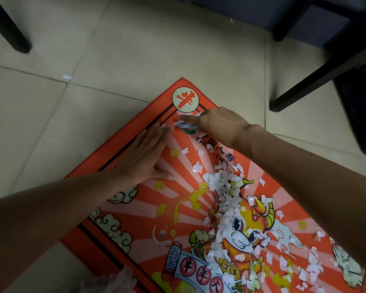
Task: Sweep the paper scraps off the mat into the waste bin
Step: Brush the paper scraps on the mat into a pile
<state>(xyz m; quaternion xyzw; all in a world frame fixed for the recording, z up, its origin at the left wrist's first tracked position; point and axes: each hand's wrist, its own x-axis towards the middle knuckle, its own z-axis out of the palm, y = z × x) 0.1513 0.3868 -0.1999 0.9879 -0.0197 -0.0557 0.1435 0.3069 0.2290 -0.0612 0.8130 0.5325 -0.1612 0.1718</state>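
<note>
Flat left hand [145, 157] and blurred right hand [218, 123] (grip unclear) corral paper scraps [226, 199]; I risk flicking them off the mat [135, 208].

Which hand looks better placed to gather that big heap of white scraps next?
Probably the left hand: it lies flat and open on the mat, beside the scrap pile. The right hand is busy farther up.

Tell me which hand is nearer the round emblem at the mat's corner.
Right. The right hand reaches just below the round emblem; the left hand lies flat farther down the mat's edge.
</note>
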